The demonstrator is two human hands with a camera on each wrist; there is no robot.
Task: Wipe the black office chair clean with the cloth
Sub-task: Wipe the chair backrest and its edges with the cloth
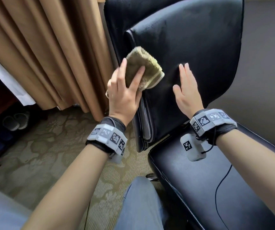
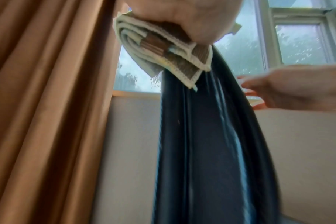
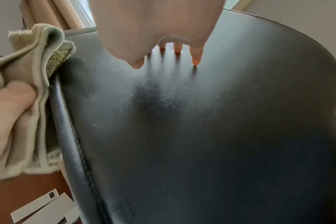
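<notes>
- The black office chair (image 1: 191, 52) stands at the right of the room, its glossy leather backrest facing the person and its seat pad (image 1: 216, 180) nearer, lower right.
- The left hand (image 1: 123, 95) grips a folded olive-green cloth (image 1: 143, 67), fingers and thumb curled round it, and holds it against the left edge of the backrest, about halfway up.
- From the left wrist view the cloth (image 2: 163, 50) shows folded layers with pale stitched borders, sitting on the backrest's side edge.
- The right hand (image 1: 186, 92) lies flat on the front of the backrest, fingers (image 3: 197, 56) straight and slightly apart, just right of the cloth.
- Tan curtains (image 1: 50, 47) hang in folds just left of the chair; a window (image 2: 297, 45) shows behind.
- A patterned green carpet (image 1: 42, 155) covers the floor, with a pair of slippers (image 1: 15, 121) far left.
- A plain beige wall (image 1: 266, 80) runs behind the chair on the right.
</notes>
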